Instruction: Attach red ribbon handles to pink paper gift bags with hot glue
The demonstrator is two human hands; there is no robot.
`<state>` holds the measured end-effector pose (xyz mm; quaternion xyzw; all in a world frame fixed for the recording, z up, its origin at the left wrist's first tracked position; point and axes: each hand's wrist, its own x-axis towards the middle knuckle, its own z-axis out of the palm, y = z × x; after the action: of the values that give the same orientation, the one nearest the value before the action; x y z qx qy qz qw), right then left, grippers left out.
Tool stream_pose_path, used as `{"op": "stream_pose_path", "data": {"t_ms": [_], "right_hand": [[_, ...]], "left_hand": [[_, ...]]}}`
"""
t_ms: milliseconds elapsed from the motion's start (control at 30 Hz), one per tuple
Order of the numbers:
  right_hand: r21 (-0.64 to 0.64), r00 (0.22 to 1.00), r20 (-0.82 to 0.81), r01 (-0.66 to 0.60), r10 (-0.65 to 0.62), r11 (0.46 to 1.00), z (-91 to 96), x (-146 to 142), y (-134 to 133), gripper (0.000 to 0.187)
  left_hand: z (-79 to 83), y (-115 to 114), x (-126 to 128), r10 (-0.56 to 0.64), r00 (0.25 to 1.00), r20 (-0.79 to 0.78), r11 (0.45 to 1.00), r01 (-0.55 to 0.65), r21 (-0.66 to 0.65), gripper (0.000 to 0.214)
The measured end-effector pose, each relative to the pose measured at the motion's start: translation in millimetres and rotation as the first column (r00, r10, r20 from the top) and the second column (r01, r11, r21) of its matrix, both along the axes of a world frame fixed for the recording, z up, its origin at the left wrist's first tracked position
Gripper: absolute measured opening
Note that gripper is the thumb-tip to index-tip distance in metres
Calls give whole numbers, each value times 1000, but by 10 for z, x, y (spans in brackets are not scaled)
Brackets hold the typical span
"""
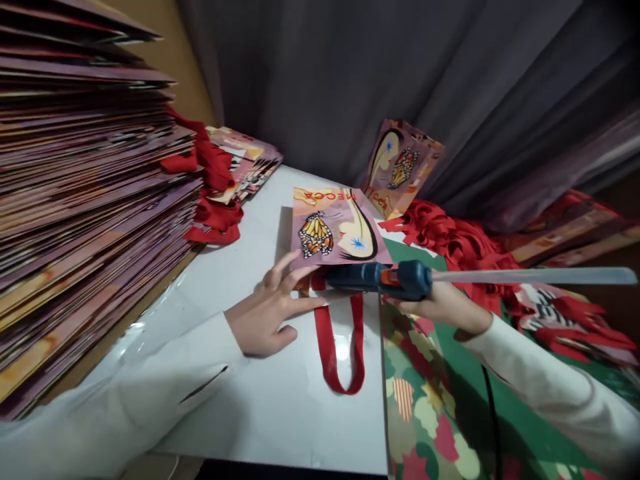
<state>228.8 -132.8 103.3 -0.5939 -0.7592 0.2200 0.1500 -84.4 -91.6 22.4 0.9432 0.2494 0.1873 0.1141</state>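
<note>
And here's the paper bag (320, 207) lying toward the far right of the white surface (225, 413), its mouth facing the near edge, with a red ribbon loop (325, 343) trailing out flat toward that same edge. In comes the left hand (270, 313), fingers spread wide, tips right at the bag's near left corner; whether they pinch the paper there, I cannot tell. On the other side, the right hand (445, 303) is closed around a blue glue gun (373, 277), its grip mostly hidden, a long translucent glue stick (540, 275) jutting out behind past the right edge. The nozzle end disappears at the bag's mouth, so this looks like the gluing step, ribbon to bag; the next move seems to call for a steady mouth and fingertips clear of the hot tip. Now the lettering: MECCA in red, upside down from here, along the bag's far edge, above a butterfly print. A second bag (403, 167), beyond the far right corner, carries the same word tilted, less crisp. I can read no label on the gun.
</note>
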Motion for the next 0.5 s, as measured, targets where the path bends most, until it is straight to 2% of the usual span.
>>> {"op": "stream_pose_path", "data": {"t_ms": [300, 500], "right_hand": [[-98, 997, -71, -32, 25, 995, -213, -56, 35, 26], [-27, 987, -109, -117, 114, 993, -255, -116, 56, 18]], "left_hand": [[2, 66, -10, -46, 999, -20, 998, 47, 32, 73], [19, 88, -9, -63, 997, -42, 997, 65, 35, 72]]}}
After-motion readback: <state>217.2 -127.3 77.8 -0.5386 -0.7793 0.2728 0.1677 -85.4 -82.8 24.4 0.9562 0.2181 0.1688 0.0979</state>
